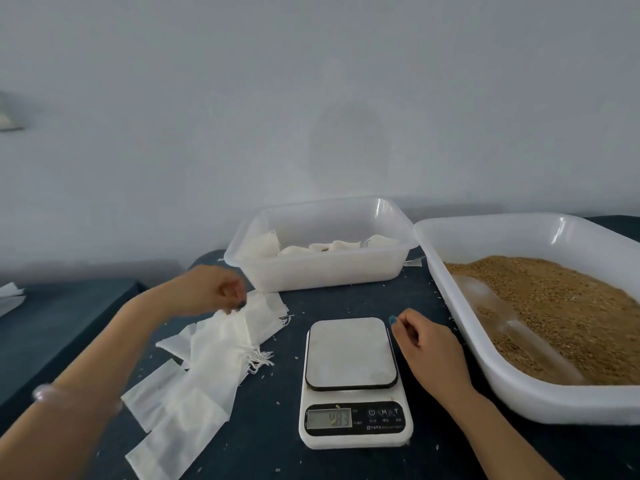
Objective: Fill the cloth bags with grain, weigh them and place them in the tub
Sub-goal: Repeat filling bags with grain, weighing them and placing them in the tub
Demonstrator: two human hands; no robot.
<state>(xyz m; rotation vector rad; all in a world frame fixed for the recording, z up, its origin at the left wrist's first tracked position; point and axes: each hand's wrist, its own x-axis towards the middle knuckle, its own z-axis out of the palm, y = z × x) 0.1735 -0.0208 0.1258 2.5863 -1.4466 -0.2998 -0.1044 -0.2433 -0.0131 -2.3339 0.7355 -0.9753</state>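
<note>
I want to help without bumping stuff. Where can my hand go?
Bare table shows between the tub and the scale, and near the front edge between the empty cloth bags and the scale. Crowded: the bag pile, where the left hand pinches a bag, and the gap between scale and grain tray, filled by the right hand.

Soft, even, cool light, with only faint shadows under the scale and tubs. Small glare streaks sit on the grain tub and on the smaller tub. White cloth bags look nearly washed out. The whole picture is slightly soft and the scale's digits are blurred. Wide-angle distortion bends the edges.
</note>
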